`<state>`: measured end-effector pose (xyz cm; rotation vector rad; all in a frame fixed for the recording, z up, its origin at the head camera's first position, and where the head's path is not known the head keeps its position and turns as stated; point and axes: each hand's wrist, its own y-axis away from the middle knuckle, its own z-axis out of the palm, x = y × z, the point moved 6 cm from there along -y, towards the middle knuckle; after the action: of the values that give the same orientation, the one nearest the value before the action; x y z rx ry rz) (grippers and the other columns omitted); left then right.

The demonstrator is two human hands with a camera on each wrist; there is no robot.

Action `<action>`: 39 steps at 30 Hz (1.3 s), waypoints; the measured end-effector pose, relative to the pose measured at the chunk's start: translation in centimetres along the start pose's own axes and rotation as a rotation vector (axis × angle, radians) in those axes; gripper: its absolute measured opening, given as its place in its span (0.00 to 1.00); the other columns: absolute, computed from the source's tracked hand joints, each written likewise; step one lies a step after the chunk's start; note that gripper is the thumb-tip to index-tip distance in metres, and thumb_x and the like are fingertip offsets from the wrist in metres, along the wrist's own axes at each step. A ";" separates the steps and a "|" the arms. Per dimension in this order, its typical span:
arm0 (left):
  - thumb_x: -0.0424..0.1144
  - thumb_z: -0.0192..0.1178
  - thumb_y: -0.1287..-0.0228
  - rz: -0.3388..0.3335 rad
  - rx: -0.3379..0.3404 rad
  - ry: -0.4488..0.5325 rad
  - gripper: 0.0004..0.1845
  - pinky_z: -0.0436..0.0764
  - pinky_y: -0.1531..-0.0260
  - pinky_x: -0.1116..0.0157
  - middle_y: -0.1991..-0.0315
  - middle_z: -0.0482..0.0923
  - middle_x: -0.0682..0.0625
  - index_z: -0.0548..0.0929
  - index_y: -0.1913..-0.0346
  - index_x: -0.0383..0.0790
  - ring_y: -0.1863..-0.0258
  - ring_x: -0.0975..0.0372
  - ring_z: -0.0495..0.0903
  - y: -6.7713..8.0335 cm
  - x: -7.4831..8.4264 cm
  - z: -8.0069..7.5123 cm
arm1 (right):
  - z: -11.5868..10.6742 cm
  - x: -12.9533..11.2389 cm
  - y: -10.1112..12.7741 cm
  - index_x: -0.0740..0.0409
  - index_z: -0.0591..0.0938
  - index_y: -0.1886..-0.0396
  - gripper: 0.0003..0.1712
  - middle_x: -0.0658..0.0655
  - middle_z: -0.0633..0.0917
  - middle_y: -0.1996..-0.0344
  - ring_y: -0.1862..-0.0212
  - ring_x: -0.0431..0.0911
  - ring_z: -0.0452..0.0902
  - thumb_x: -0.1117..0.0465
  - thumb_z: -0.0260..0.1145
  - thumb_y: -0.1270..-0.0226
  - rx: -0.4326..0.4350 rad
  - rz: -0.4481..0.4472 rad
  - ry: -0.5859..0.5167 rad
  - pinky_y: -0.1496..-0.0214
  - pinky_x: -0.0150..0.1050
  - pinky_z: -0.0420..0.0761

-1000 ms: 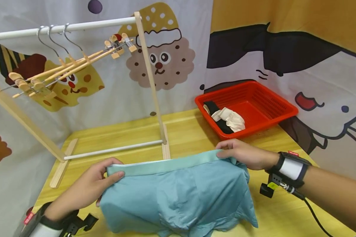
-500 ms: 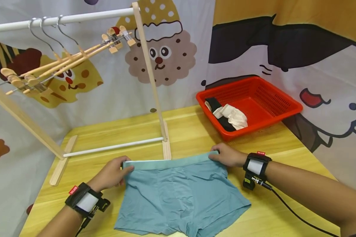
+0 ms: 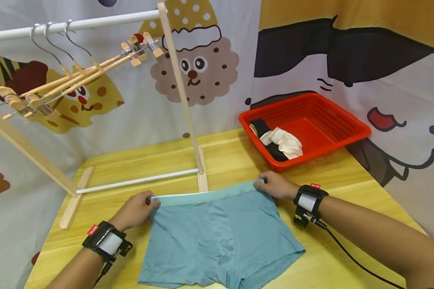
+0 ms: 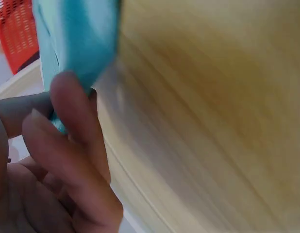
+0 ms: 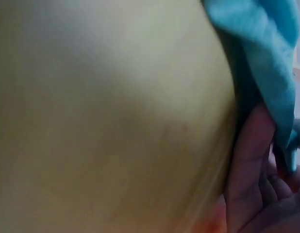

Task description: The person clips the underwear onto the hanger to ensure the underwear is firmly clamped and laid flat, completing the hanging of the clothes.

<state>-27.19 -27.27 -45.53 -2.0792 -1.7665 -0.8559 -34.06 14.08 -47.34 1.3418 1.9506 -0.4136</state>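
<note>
Both hands grip the waistband of the teal cotton boxer shorts [image 3: 217,237]: my left hand [image 3: 137,209] pinches the left corner, my right hand [image 3: 276,186] pinches the right corner, fingers curled over the light band in each case. Left wrist view confirms it: fingers [image 4: 75,126] closed on a fold of the teal fabric [image 4: 75,39]. Right wrist view, blurred, shows fingertips [image 5: 254,145] tucked under the teal cloth [image 5: 259,53].

Shorts lie flat on the yellow wooden table [image 3: 238,160], waistband pulled straight and away from me, leg openings toward me. Fabric mostly smooth, slight wrinkles near the centre seam.

Just beyond the waistband: foot of the small wooden clothes rack [image 3: 202,180], its white lower bar running left across the table. White top rail [image 3: 94,24] carries three wooden clip hangers [image 3: 76,78] by metal hooks, bunched together and hanging at a slant.

Right rear of the table: red perforated plastic basket [image 3: 332,120], well apart from the shorts, holding a rolled black and cream garment [image 3: 278,142] at its near-left side.

Behind everything: printed cartoon cloth backdrop [image 3: 195,68].
</note>
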 end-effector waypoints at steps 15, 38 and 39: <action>0.54 0.67 0.38 -0.079 0.069 -0.339 0.18 0.65 0.82 0.65 0.83 0.71 0.55 0.78 0.75 0.46 0.82 0.63 0.69 1.0 0.4 -1.0 | 0.4 2.6 0.9 0.47 0.68 0.91 0.31 0.43 0.62 0.92 0.90 0.40 0.61 0.39 0.64 0.32 -0.064 0.115 0.147 0.85 0.32 0.56; 0.45 0.43 0.27 0.046 0.929 -0.393 0.26 0.73 0.57 0.60 0.39 0.75 0.31 0.76 0.35 0.35 0.57 0.43 0.75 9.9 13.7 -30.9 | 0.5 2.4 0.5 0.51 0.72 0.88 0.28 0.47 0.69 0.93 0.91 0.42 0.72 0.48 0.62 0.27 -0.159 0.134 0.048 0.86 0.31 0.64; 0.45 0.41 0.26 -0.019 0.889 -0.410 0.27 0.73 0.66 0.64 0.37 0.74 0.31 0.72 0.31 0.36 0.59 0.43 0.76 9.6 13.0 -31.9 | 0.4 2.4 0.5 0.51 0.72 0.88 0.28 0.47 0.69 0.92 0.91 0.42 0.72 0.48 0.62 0.27 -0.158 0.137 0.047 0.86 0.31 0.64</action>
<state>-25.08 -36.94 -11.20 -1.6596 -1.8522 0.3705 -33.94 15.63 -49.31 1.3827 1.8735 -0.1593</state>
